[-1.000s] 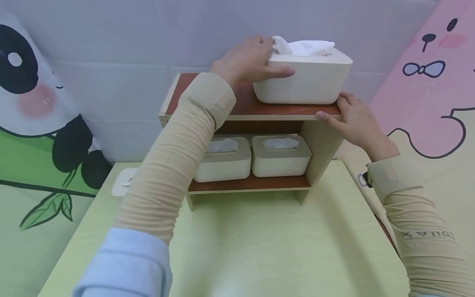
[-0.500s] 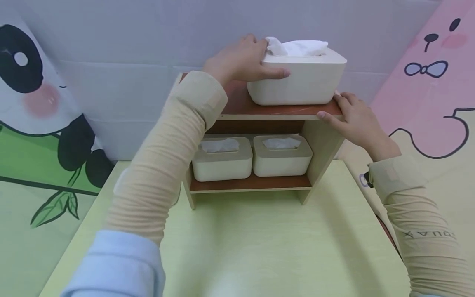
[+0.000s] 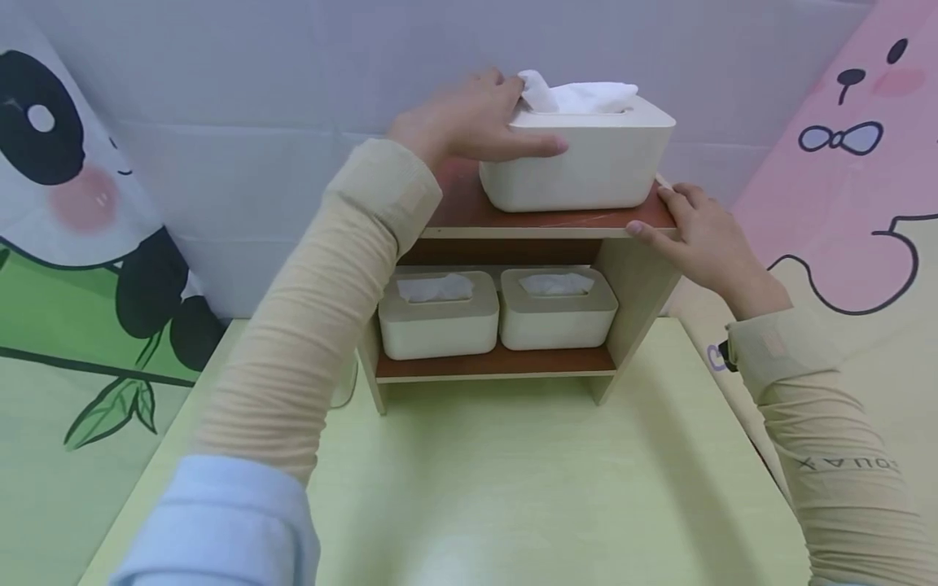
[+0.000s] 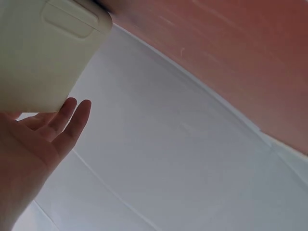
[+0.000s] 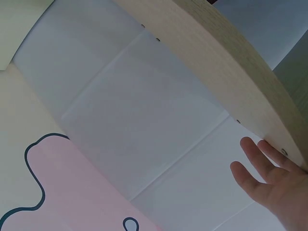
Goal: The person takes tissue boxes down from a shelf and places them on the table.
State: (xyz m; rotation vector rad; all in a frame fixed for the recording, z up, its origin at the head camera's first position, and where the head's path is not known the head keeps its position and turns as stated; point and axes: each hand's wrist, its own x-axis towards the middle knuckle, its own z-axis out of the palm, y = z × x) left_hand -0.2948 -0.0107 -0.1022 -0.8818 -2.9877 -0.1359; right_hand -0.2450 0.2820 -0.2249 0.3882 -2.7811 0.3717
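On the top board of a small two-tier shelf (image 3: 469, 218) stands a cream tissue box (image 3: 586, 171) with a white tissue sticking out. My left hand (image 3: 469, 122) holds its left end, thumb across the front face, the other fingers at the top and back. The left wrist view shows the box (image 4: 38, 62) and some fingertips (image 4: 79, 118) at its edge. My right hand (image 3: 707, 244) rests at the shelf's top right corner, thumb on the front edge. In the right wrist view its fingers (image 5: 257, 159) lie beside the side panel (image 5: 231, 62), partly extended.
Two more tissue boxes, a left one (image 3: 440, 325) and a right one (image 3: 558, 317), stand side by side on the lower board. The shelf stands on a pale green table (image 3: 498, 488). Behind my left forearm, a light rounded object (image 3: 344, 391) is mostly hidden.
My left hand and the upper tissue box have moved left along the top board and slightly nearer. The gap between the box and my right hand has widened. My right hand stays put.
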